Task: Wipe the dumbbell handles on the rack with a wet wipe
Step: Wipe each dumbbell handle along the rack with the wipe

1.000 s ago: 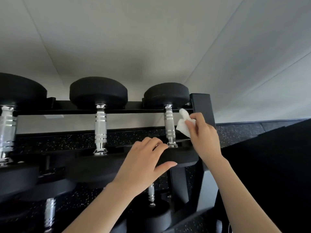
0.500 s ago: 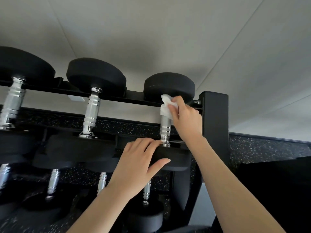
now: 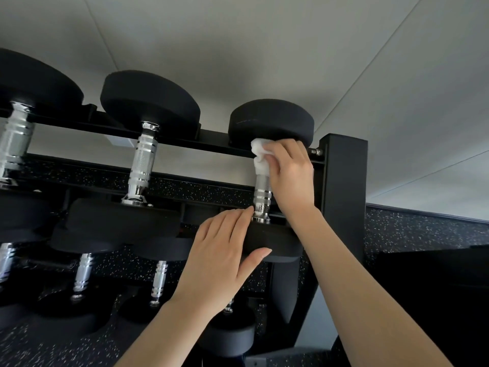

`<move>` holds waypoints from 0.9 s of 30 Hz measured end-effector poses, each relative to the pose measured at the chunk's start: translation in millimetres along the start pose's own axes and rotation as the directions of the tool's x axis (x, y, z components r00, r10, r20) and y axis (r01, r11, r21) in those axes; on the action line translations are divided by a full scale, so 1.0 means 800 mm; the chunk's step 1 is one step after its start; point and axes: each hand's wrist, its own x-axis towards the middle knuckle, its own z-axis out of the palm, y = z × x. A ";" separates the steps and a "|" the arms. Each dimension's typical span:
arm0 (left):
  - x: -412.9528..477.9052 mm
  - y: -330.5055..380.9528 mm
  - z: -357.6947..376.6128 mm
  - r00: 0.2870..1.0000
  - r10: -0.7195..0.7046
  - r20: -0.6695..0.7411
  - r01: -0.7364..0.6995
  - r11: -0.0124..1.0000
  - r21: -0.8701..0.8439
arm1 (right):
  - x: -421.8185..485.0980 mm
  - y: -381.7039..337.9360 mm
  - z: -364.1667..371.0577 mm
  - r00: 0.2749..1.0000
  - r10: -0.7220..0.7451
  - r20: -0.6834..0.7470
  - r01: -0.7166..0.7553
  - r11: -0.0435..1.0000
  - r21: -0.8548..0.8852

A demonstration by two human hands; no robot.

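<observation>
Head view, top tier of black dumbbell rack (image 3: pixel 344 197); three dumbbells lie across the tier, black round heads, chrome knurled handles.

Right hand (image 3: pixel 289 176): fingers curled round the upper end of the rightmost dumbbell handle (image 3: pixel 262 197), with the wet wipe (image 3: pixel 260 157) bunched between fingers and metal; grip closed on the wipe. The wipe is white and crumpled; it sits at the far end of the handle, touching the underside of the far head (image 3: pixel 270 120), just above the rear rail (image 3: pixel 211 140). The chrome below the wipe is bare down to the collar.

Left hand (image 3: pixel 222 260): fingers nearly straight and held together, laid over the top of the near head (image 3: pixel 277 242) of the same dumbbell; fingertips reach the base of the handle; thumb spread apart and pressed against the head's front rim; nothing enclosed in the palm, hand flat rather than clenched.

Rightmost dumbbell sits just beside the rack's upright post, near head on the front rail, far head on the rear rail.

Other items: middle dumbbell handle (image 3: pixel 143 165) and left dumbbell handle (image 3: pixel 14 144) on the same tier, both uncovered, neither touched by a hand; lower tier dumbbells (image 3: pixel 158 282) partly visible beneath, handles chrome, heads dark and hard to separate; black speckled floor (image 3: pixel 423 234) behind and to the right of the rack; pale panelled wall (image 3: pixel 238 49) above.
</observation>
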 end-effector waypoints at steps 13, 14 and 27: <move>0.002 -0.004 0.007 0.999 0.014 -0.045 -0.014 1.000 -0.004 | -0.001 0.001 -0.014 0.971 0.140 0.196 -0.175 0.970 0.171; 0.002 -0.004 0.008 0.999 0.014 -0.045 -0.014 1.000 -0.005 | -0.002 0.001 -0.018 0.965 0.136 0.224 -0.178 0.968 0.177; 0.002 -0.003 0.010 0.999 -0.003 -0.047 0.001 0.999 -0.032 | -0.037 -0.005 -0.065 0.699 0.274 0.661 -0.492 0.855 0.166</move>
